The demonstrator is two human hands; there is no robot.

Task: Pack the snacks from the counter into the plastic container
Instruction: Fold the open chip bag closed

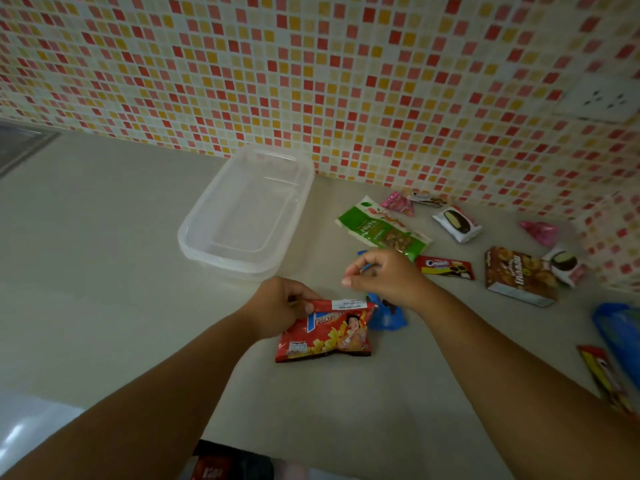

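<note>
Counter (104, 271): plastic container (247, 216) stands at centre, far side against the tiled wall (311, 64). Chips bag (325, 329) lies near of the container, its top edge in the left hand (277, 306). Right hand (384, 275) hovers just right of the container, over a small packet (386, 315) lying right of the chips bag. Nuts packet (382, 228) lies right of the container; wafer bar (445, 267) near of it. Biscuit box (517, 275) lies farther right. Wrapped cake (457, 223) lies far of the wafer bar. Wall socket (601, 98) sits far right.
</note>
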